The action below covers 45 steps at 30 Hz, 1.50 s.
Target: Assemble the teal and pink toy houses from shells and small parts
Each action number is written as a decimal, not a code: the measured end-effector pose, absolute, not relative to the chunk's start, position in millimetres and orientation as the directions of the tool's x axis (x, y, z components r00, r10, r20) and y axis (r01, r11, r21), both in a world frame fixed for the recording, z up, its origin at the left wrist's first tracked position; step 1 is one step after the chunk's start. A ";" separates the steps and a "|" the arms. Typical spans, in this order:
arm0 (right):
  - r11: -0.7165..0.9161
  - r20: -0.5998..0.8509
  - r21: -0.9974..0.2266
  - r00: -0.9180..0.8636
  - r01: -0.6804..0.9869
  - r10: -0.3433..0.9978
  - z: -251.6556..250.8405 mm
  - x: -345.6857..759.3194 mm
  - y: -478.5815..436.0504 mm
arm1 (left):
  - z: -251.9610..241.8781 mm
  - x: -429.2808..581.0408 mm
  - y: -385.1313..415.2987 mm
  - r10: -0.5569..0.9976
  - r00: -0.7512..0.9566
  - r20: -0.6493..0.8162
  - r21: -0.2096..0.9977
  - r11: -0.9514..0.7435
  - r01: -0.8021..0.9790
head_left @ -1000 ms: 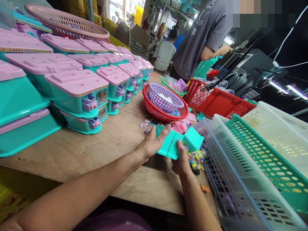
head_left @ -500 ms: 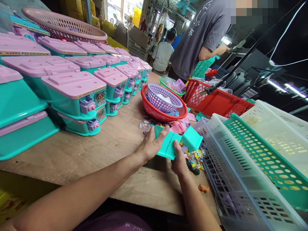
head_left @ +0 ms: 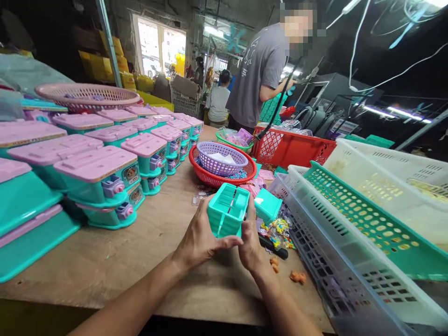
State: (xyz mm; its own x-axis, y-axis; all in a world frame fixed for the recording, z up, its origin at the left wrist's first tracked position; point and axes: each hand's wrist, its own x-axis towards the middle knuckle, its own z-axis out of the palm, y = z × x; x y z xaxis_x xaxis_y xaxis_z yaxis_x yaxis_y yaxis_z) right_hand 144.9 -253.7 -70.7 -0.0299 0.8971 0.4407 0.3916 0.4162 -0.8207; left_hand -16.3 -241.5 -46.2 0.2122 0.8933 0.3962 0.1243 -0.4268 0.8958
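Note:
Between both hands I hold a teal plastic box [head_left: 229,210] above the wooden table, its hollow side tipped up toward me and a narrow slot running across it. My left hand [head_left: 196,238] wraps the box's left side, its thumb stretched along the lower front. My right hand [head_left: 250,238] presses against the right side, with some fingers hidden behind it. Just right of the hands, a second teal box [head_left: 268,205] rests on the pile. Small yellow and blue pieces in clear bags [head_left: 280,231] lie below it, beside a black-handled tool [head_left: 275,247].
Stacked teal pet-house toys with pink lids [head_left: 96,163] fill the left. Ahead sits a red basket [head_left: 206,177] with a purple basket [head_left: 222,156] inside. Clear and green crates [head_left: 353,210] line the right. Orange figures [head_left: 297,277] lie near the front edge. A person [head_left: 259,70] stands beyond.
The teal box has turned from its flat face to its hollow side between my hands. My left thumb has shifted down. The camera view has levelled, and an additional orange figure shows.

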 end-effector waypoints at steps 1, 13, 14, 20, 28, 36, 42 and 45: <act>0.417 0.444 -0.818 -0.025 0.396 0.896 -67.8 144.9 -254.8 | -47.0 -16.9 -244.0 0.894 0.196 0.403 0.891 -0.432 0.142; 0.477 0.500 -0.679 -0.124 0.558 0.857 -64.9 138.0 -254.7 | -42.0 -49.6 -251.7 0.921 0.203 0.331 0.758 -0.388 0.524; 0.537 0.565 -0.610 -0.154 0.583 0.810 -55.3 137.6 -256.3 | -37.9 -53.9 -253.2 0.894 0.286 0.345 0.704 -0.448 0.551; 0.792 0.615 -0.399 -0.506 0.462 0.605 -17.4 119.1 -257.1 | -15.5 -65.0 -265.7 0.791 0.530 0.304 0.484 -0.608 0.630; 0.515 0.494 -0.743 -0.170 0.428 0.853 -58.9 114.9 -258.6 | -36.4 -71.8 -284.7 0.896 0.293 0.334 0.657 -0.445 0.609; 0.651 0.444 -0.250 -0.513 0.717 0.735 -28.5 98.0 -274.5 | -63.8 -63.5 -292.9 0.885 0.289 0.364 0.713 -0.465 0.525; 0.608 0.456 -0.179 -0.482 0.774 0.748 -35.9 86.1 -265.8 | -84.2 -59.6 -286.6 0.828 0.270 0.492 0.696 -0.560 0.450; 0.599 0.443 -0.203 -0.473 0.774 0.762 -32.7 84.6 -263.7 | -86.4 -58.8 -282.5 0.816 0.262 0.515 0.686 -0.576 0.444</act>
State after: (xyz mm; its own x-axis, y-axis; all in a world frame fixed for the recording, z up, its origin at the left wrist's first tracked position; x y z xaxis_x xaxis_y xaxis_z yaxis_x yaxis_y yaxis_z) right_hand 84.6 -263.7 -32.7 -0.4730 0.7617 0.4429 0.7743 0.5992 -0.2035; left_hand -58.8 -282.5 -86.4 0.2622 0.8161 0.5150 0.4443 -0.5758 0.6863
